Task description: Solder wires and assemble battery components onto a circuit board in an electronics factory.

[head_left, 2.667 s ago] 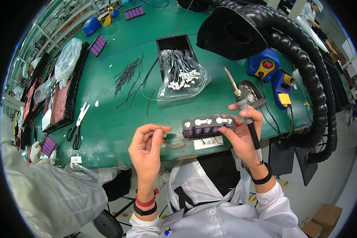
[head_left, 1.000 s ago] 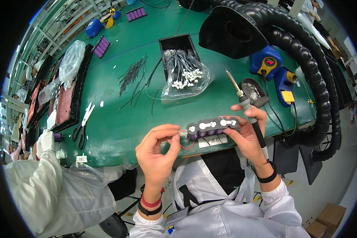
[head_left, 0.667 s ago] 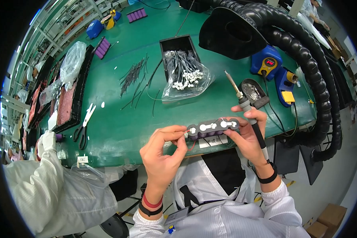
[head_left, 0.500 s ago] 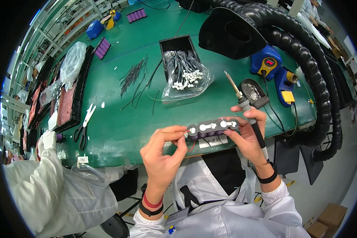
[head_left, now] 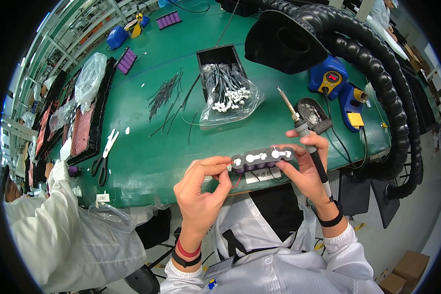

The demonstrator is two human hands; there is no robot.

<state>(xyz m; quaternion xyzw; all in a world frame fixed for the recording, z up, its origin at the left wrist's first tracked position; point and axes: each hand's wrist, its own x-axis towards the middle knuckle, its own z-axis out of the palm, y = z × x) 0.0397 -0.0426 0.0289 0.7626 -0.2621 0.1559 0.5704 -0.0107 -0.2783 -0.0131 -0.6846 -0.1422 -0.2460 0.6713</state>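
Left hand (head_left: pixel 202 188) pinches thin red wire (head_left: pixel 238 182); right hand (head_left: pixel 306 174) grips grey-purple battery pack (head_left: pixel 263 158), slim grey soldering iron (head_left: pixel 301 126) near green worktop's (head_left: pixel 152 159) front edge, open beyond.

A white coat (head_left: pixel 299 272) was finely striped, its sleeves ended in gathered cuffs (head_left: pixel 339 236), a pale button (head_left: pixel 268 260) sat in front, a blue-and-yellow ornament (head_left: pixel 211 283) sat left of it, the left hand (head_left: pixel 202 187) was bare above red (head_left: pixel 188 249) and black (head_left: pixel 186 261) wristbands, the right hand (head_left: pixel 305 177) was bare above a black strap (head_left: pixel 332 217).
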